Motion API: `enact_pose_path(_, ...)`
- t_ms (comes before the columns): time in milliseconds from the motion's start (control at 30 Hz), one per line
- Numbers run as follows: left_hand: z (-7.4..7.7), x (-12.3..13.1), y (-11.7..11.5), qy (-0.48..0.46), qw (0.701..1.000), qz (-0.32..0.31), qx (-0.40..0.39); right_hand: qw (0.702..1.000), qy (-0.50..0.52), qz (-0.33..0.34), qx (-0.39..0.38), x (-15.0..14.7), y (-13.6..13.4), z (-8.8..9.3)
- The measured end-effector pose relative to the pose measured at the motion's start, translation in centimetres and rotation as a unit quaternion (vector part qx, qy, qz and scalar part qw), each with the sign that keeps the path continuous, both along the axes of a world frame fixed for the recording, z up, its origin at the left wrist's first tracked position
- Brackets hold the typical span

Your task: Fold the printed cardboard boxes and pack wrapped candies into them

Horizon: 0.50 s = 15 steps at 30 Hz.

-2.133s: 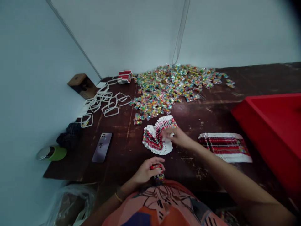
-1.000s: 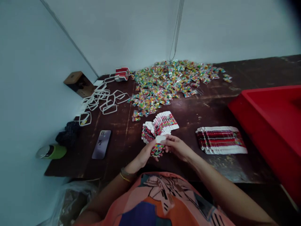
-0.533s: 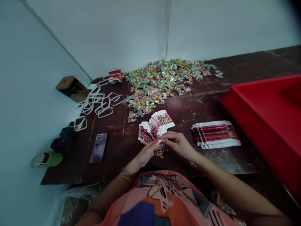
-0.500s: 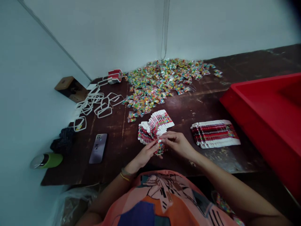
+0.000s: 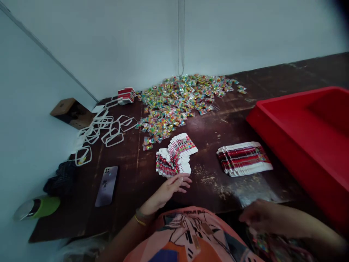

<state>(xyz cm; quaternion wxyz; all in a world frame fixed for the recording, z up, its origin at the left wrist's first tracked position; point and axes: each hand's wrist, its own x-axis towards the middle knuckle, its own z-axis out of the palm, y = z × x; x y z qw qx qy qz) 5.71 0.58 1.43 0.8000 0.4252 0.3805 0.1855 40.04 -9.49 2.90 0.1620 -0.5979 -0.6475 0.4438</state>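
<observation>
My left hand [image 5: 176,185] rests just below a fanned pile of printed white-and-red cards [image 5: 181,145], its fingers stretched out and holding nothing. The fingertips lie close to the pile's lower edge; whether they touch it I cannot tell. My right hand [image 5: 261,216] is blurred by motion at the table's front edge, over a heap of colourful printed pieces [image 5: 269,243] below the tabletop. Its fingers are smeared, so anything in them is hidden. A neat row of overlapping red-and-white cards [image 5: 244,159] lies to the right of the fanned pile.
A big heap of small candy-coloured packets [image 5: 177,102] lies along the wall. A red tray [image 5: 289,105] stands at right. On the left are white frames [image 5: 114,138], a phone [image 5: 107,186], a cardboard box [image 5: 72,112], a green-and-grey bottle [image 5: 46,206] and dark cloth [image 5: 61,178].
Both hands held a small printed piece together before. Now my left hand is open without it, and my right hand has moved right and down to the table's edge. The view has shifted slightly.
</observation>
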Motion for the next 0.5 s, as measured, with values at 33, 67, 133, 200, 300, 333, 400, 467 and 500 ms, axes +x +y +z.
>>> enact_pose_path(33, 0.0, -0.4, 0.4, 0.003, 1.0, 0.025, -0.005, 0.999, 0.007, 0.044, -0.017, 0.0, 0.4, -0.2)
enact_pose_path(67, 0.0, -0.6, 0.7, 0.004, 0.999, 0.047, -0.01, 0.995, 0.026, 0.094, -0.028, -0.9, 1.6, -0.5)
enact_pose_path(133, -0.1, -0.5, 1.0, 0.002, 0.997, 0.078, -0.014, 0.993, 0.041, 0.11, 0.017, -4.4, 6.2, -1.2)
enact_pose_path(200, -0.2, 0.1, 1.1, -0.004, 0.997, 0.079, -0.015, 0.994, -0.025, 0.002, 0.102, -9.1, 12.3, -2.1)
enact_pose_path(300, 0.1, 0.5, 0.9, 0.008, 0.998, 0.059, -0.007, 0.968, -0.132, -0.168, 0.131, -14.3, 20.2, -3.1)
enact_pose_path(333, 0.2, 0.4, 0.9, 0.015, 0.998, 0.057, -0.002, 0.963, -0.14, -0.192, 0.129, -15.1, 21.9, -3.4)
enact_pose_path(400, 0.4, 0.0, 0.9, 0.025, 0.998, 0.061, 0.009, 0.962, -0.128, -0.206, 0.123, -15.4, 23.7, -3.9)
enact_pose_path(467, 0.5, -0.6, 1.3, 0.028, 0.996, 0.079, 0.021, 0.967, -0.096, -0.203, 0.121, -14.7, 23.6, -3.9)
enact_pose_path(500, 0.4, -0.7, 1.5, 0.028, 0.994, 0.102, 0.032, 0.97, -0.074, -0.196, 0.125, -14.4, 23.0, -3.8)
